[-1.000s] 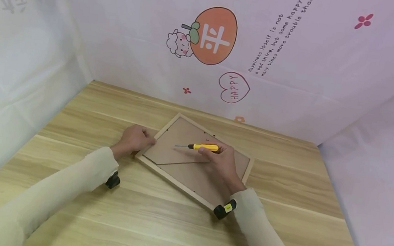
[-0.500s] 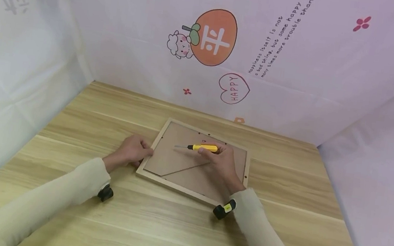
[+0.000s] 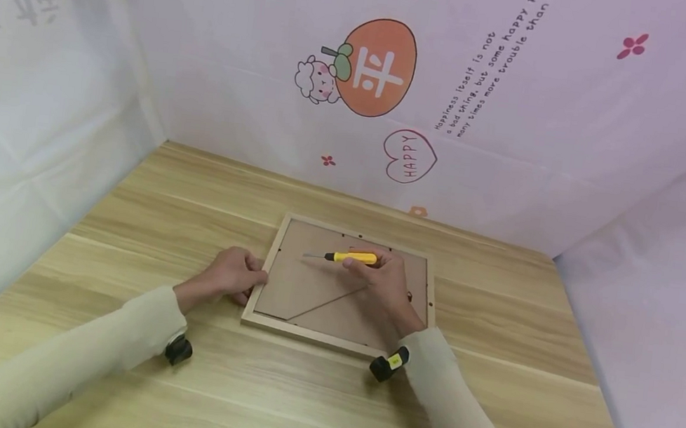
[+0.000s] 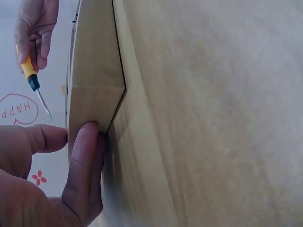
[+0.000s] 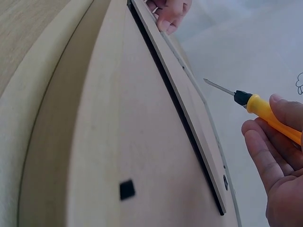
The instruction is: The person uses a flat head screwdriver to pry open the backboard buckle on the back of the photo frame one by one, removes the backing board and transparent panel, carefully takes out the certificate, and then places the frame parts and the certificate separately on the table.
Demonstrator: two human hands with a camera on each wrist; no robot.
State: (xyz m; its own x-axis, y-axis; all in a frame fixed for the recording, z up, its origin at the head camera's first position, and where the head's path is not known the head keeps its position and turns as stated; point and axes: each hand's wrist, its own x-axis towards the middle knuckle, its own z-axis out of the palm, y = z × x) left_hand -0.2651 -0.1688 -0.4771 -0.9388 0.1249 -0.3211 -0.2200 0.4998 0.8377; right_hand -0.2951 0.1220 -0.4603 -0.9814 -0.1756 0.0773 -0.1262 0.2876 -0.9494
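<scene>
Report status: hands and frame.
Left hand gripping frame. Right hand holding yellow screwdriver clear above it. Frame back-up on table. Right hand hiding some backing.

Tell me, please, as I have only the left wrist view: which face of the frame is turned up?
Observer: The back, it seems: a brown board fills the frame.
Operator: Is this board plain?
Observer: No, a slanting dark line runs across it and disappears under the right hand.
Operator: And what is below the screwdriver?
Observer: In the head view, its tip appears over the board's left half.
</scene>
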